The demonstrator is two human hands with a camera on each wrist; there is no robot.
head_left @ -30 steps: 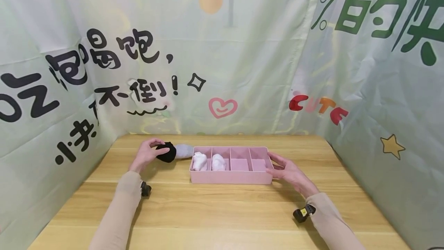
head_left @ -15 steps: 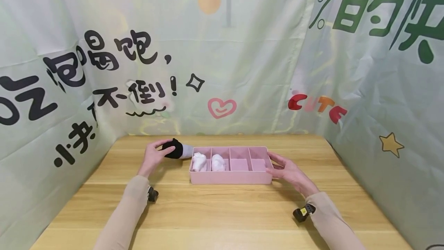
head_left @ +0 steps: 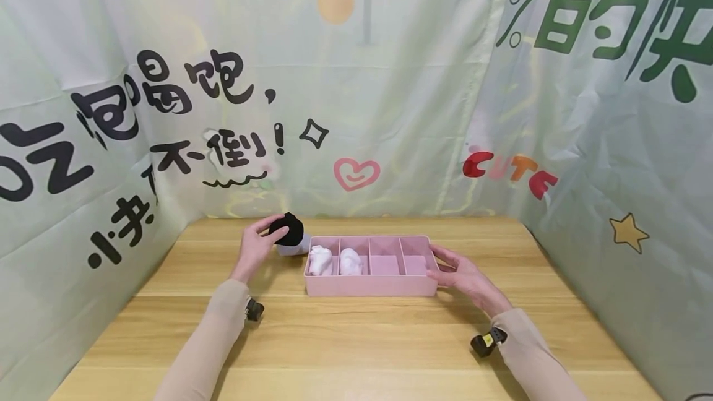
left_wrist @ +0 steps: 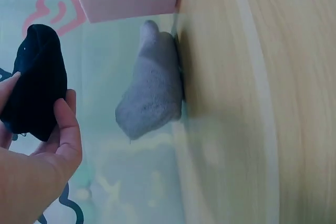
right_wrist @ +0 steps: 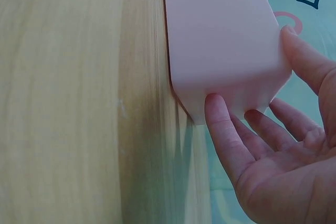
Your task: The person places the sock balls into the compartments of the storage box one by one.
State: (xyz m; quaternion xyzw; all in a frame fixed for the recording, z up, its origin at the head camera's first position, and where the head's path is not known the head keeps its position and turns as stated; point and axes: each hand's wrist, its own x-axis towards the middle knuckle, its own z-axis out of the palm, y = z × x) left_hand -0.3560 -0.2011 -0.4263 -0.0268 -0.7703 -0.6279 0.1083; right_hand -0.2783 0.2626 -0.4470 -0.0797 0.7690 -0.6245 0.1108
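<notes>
Hidden/unclear: grey sock bundle is mostly covered in the head view by the black bundle and the box's left end; the left wrist view shows it whole, lying on the wooden table. Right wrist view shows the box only from outside; its contents are not visible there. The wrist-worn cameras appear only as small dark objects under each sleeve.

Pink divider box: four compartments in a row. The two on the left each hold one white sock bundle; second white bundle sits in the next. The other two show only pink floor.

Left hand: fingers and thumb curled round a black sock bundle, held off the table, above the grey one and just left of the box.

Right hand: fingers straight, fingertips pressed against the box's right end wall.
</notes>
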